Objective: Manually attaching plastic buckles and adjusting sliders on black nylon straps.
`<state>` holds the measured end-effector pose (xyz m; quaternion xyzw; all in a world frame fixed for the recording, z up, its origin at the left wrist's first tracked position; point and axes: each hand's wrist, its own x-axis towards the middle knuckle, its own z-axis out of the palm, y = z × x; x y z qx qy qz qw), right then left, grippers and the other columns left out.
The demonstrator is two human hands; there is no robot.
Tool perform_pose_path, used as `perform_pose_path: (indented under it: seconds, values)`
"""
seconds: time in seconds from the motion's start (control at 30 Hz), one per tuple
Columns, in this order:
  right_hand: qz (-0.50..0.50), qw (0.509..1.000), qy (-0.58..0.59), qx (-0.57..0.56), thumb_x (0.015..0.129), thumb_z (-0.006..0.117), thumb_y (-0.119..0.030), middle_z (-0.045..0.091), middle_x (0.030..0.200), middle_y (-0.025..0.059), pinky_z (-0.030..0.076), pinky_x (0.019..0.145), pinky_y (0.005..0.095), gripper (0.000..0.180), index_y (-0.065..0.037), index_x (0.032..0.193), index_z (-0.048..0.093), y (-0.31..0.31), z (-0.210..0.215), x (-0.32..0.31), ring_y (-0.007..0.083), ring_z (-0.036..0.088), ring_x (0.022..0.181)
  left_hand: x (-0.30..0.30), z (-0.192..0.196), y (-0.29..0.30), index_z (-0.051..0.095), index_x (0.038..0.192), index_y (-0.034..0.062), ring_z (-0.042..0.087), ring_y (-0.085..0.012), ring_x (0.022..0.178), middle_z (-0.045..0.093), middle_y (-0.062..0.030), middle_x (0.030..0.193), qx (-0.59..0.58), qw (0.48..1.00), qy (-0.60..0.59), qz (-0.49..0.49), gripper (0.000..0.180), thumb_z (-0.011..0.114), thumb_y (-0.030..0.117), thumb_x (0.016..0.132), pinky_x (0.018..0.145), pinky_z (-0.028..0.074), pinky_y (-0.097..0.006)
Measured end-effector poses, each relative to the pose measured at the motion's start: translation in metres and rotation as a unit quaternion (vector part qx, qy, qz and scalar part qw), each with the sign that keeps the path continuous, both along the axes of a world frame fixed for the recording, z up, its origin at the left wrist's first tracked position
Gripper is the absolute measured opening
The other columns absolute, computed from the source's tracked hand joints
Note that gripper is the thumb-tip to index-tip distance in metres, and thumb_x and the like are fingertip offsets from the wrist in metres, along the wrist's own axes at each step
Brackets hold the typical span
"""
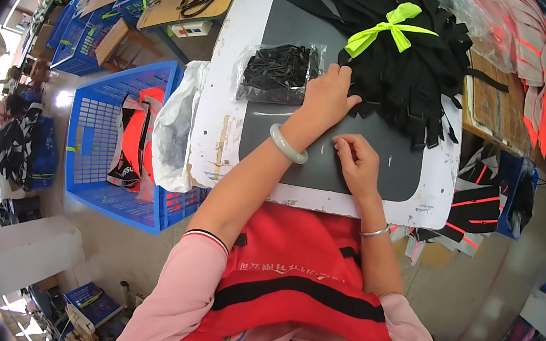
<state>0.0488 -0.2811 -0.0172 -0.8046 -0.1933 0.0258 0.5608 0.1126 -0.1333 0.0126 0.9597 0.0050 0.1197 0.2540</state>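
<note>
A thick bundle of black webbing straps (384, 72), tied with a neon-yellow strip (392, 30), lies at the far side of the table. My left hand (326, 95) is at the bundle's left edge, its fingers closed on a black strap (344, 59); the grip is partly hidden. Just left of that hand is a clear plastic bag of small black parts (277, 72). Nearer to me, my right hand (359, 166) hovers over or rests on the dark grey mat (287, 165), its fingers curled in. Whatever those fingers hold, if anything, is too small to make out.
The mat lies on a worn white table (213, 156). Left of it stands a blue plastic crate (95, 149) with orange and black pieces and a white bag (178, 125). Scissors (199, 3) lie on a side table. Striped fabric pieces (477, 202) are at the right.
</note>
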Motion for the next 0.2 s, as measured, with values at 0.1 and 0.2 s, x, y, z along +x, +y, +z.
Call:
perform_pose_path:
  seconds: [0.1, 0.2]
  values:
    - [-0.014, 1.000, -0.008, 0.024, 0.083, 0.062, -0.010, 0.062, 0.078, 0.0086, 0.045, 0.057, 0.0273, 0.008, -0.003, 0.087, 0.064, -0.002, -0.003, -0.001, 0.0170, 0.059, 0.063, -0.008, -0.006, -0.008, 0.052, 0.108, 0.0059, 0.061, -0.0301, 0.082, 0.055, -0.0119, 0.095, -0.007, 1.000, 0.001, -0.016, 0.049, 0.075, 0.028, 0.071, 0.066, 0.050, -0.038]
    - [-0.004, 1.000, -0.018, -0.007, 0.084, 0.062, -0.013, 0.064, 0.082, 0.0101, 0.047, 0.062, 0.0296, 0.011, -0.004, 0.090, 0.064, -0.004, -0.003, 0.001, 0.0189, 0.063, 0.070, -0.013, -0.014, -0.013, 0.053, 0.107, 0.0091, 0.061, -0.0272, 0.087, 0.055, -0.0121, 0.096, -0.013, 0.999, -0.030, -0.022, 0.047, 0.075, 0.028, 0.070, 0.069, 0.050, -0.037]
